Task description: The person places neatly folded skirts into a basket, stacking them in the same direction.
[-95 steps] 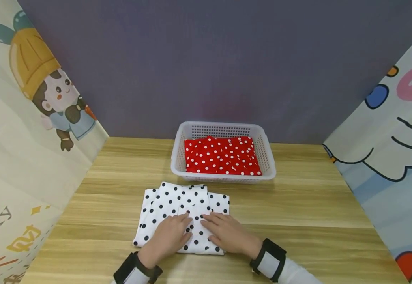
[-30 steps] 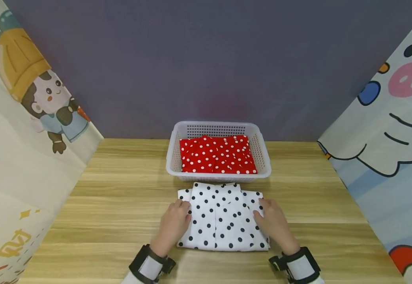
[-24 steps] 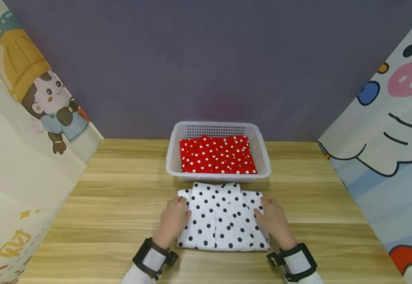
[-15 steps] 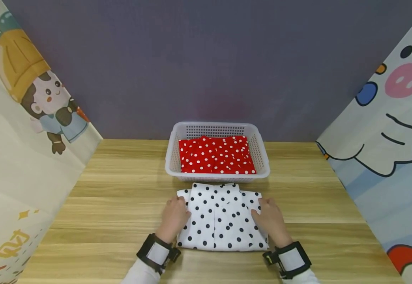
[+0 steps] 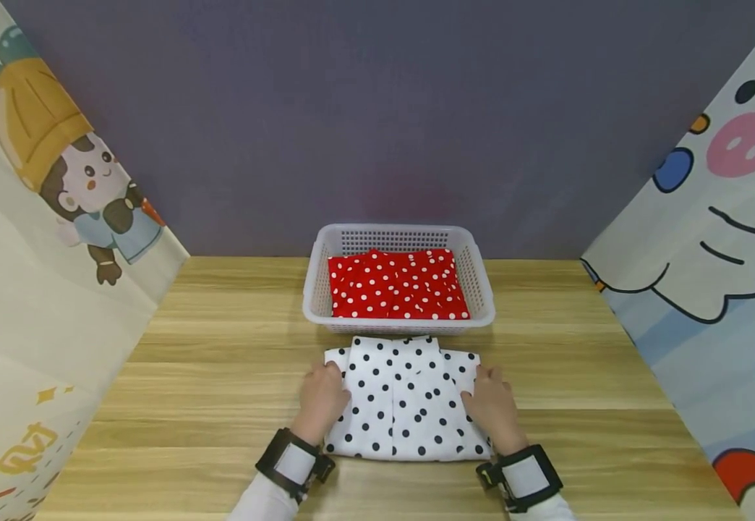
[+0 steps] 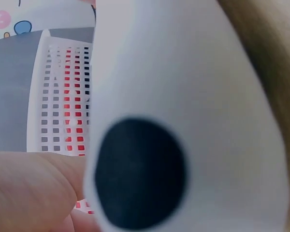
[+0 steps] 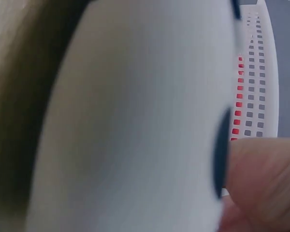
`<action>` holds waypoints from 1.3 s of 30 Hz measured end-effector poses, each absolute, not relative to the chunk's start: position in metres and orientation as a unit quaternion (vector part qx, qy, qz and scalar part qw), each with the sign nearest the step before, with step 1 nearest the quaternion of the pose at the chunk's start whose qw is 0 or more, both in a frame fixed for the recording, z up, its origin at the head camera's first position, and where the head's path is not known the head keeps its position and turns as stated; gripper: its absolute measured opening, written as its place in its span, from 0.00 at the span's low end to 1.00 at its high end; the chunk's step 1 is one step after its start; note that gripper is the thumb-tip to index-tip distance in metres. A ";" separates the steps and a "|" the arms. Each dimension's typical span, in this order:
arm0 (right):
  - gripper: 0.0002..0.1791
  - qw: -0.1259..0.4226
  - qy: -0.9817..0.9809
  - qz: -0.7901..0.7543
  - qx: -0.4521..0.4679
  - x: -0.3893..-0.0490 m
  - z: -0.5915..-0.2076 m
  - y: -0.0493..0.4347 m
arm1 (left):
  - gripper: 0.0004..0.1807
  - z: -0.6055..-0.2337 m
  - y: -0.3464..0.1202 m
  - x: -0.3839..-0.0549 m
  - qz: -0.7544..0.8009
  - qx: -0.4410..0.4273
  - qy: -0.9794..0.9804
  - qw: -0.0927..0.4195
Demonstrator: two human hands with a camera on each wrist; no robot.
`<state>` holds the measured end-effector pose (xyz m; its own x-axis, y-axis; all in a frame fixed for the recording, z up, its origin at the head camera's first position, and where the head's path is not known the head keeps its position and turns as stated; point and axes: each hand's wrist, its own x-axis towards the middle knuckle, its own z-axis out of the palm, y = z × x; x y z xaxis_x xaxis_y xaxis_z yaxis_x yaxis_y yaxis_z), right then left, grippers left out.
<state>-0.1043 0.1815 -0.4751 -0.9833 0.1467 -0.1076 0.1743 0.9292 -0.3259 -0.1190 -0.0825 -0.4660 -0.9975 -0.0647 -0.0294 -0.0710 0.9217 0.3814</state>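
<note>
A folded white cloth with black polka dots (image 5: pixel 393 405) lies flat on the table, just in front of the basket. My left hand (image 5: pixel 321 398) holds its left side, thumb on top. On the opposite side my right hand (image 5: pixel 493 405) grips the cloth in the same way. Close up in the left wrist view, the cloth's edge (image 6: pixel 222 121) bulges beside the thumb (image 6: pixel 34 188). The right wrist view has the white cloth (image 7: pixel 135 121) filling the middle, with the thumb (image 7: pixel 266 179) against it. Fingers under the cloth are mostly hidden.
A white perforated plastic basket (image 5: pixel 312 307) stands at the back of the wooden table (image 5: pixel 221 333). Inside it lies a folded red cloth with white dots (image 5: pixel 397 286). A dark grey wall (image 5: pixel 377 116) rises behind, and printed cartoon sheets flank both sides.
Earlier both hands rested on top of the polka-dot cloth, which lay farther left. It now sits centred before the basket, with a hand gripping each side. Over the last half second almost nothing moves.
</note>
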 end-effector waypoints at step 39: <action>0.16 0.086 0.938 -0.317 0.116 -0.093 -0.466 0.185 | 0.08 -0.466 -0.100 -0.104 0.355 -0.051 0.933 0.025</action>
